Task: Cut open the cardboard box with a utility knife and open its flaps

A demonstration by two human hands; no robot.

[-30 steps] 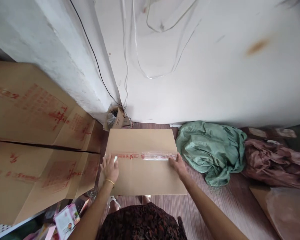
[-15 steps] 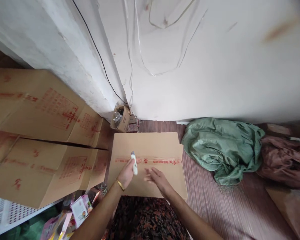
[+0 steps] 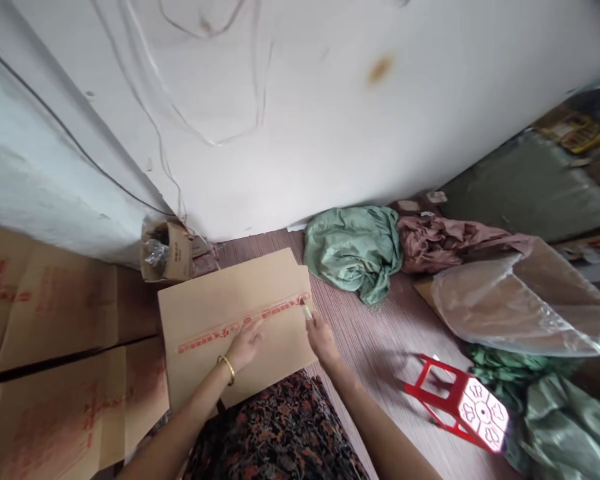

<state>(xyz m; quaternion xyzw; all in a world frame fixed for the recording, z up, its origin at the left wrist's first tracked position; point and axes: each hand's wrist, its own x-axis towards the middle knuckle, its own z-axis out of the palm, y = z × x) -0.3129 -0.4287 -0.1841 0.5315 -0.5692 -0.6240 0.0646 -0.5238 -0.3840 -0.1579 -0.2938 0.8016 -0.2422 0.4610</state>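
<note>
Cardboard box (image 3: 233, 320), closed and flat-topped, sits on the striped floor (image 3: 380, 347) right in front of the person's knees, its centre seam marked by a strip of red-printed tape (image 3: 245, 323). A second ago both hands pressed the two ends of that seam; half a second ago the left hand lifted a small white tool while the right hovered open. Now the tool has changed hands: the right hand (image 3: 323, 337) holds a small pale tool (image 3: 307, 311) with its fingers closed around it, the tip at the right end of the tape, while the left hand (image 3: 245, 343), with a gold bangle at the wrist, lies flat and open on the lid near mid-seam, gripping nothing. By the look of it the work has shifted from pressing the seam to working on it with the tool, starting at the right edge.

Hard to tell what the tool is; only its pale tip shows beyond the fingers, and the frame is blurred. The box's near edge is hidden by the patterned skirt (image 3: 285, 433). Green cloth (image 3: 355, 247) and a red stool (image 3: 460, 407) lie well apart to the right, and larger printed cartons (image 3: 55, 333) are cut off at the left
</note>
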